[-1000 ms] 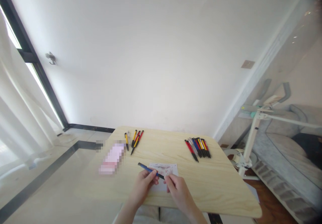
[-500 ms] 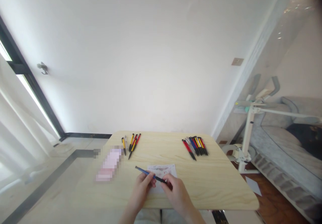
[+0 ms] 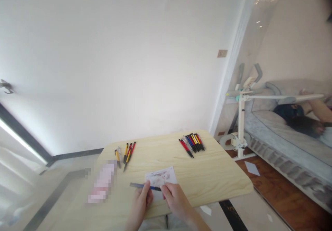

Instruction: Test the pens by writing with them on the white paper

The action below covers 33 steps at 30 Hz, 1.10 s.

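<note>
Both hands hold a blue pen (image 3: 149, 186) with a black grip, lying nearly level above a printed sheet of paper (image 3: 162, 175). My left hand (image 3: 142, 197) pinches the pen's blue barrel between thumb and fingers. At its black end, my right hand (image 3: 173, 195) closes around the tip, whose point is hidden by the fingers. Several pens (image 3: 127, 155), yellow, red and clear, lie at the table's back left. A tight row of several pens (image 3: 192, 143), red, blue, yellow and black, lies at the back right.
The light wooden table (image 3: 212, 175) stands against a white wall. A blurred pinkish item (image 3: 102, 182) is at its left side. Beyond the right edge are an exercise machine (image 3: 241, 120) and a grey sofa (image 3: 264, 120) with a person lying on it.
My view has turned to the right, so the scene shifts left and more of the sofa shows. The pen is now closer to level, still in both hands.
</note>
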{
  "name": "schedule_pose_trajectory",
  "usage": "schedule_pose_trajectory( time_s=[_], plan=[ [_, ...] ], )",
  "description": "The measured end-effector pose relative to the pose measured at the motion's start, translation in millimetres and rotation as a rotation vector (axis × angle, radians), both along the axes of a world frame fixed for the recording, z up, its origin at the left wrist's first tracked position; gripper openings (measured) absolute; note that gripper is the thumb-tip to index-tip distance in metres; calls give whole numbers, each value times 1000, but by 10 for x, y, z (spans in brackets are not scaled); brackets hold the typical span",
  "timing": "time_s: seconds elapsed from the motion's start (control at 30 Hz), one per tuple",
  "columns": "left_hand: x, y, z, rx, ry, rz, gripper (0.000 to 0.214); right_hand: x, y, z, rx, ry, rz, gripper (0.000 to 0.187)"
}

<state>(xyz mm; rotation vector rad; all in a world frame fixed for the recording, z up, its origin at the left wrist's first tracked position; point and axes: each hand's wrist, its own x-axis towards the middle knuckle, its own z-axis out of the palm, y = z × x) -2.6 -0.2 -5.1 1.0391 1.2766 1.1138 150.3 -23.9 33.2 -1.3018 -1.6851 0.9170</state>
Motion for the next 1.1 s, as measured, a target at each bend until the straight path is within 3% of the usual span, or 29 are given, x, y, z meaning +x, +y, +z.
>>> schedule_pose_trajectory(
  time_s=[0.1,0.23,0.4,0.57,0.67,0.77,0.93,1.1],
  plan=[
    [6,-2,1,6,-20,14,52,18,9,2,-56,32,19,37],
    [1,-1,-17,8,-11,24,52,55,21,62,123,-67,25,17],
    [-10,3,-33,15,-23,2,52,33,-1,67,77,-77,28,38],
    [11,1,-7,25,-41,35,52,42,-15,59,134,-122,25,14],
    [25,-9,28,15,-29,33,53,50,-21,67,168,-165,60,23],
    [29,-23,53,9,-18,39,53,48,-21,76,107,-144,79,35],
    [17,-19,33,36,-30,26,53,47,-9,98,172,-145,56,15],
    [15,-8,12,24,-24,21,53,49,-5,59,161,-212,64,31]
  ],
)
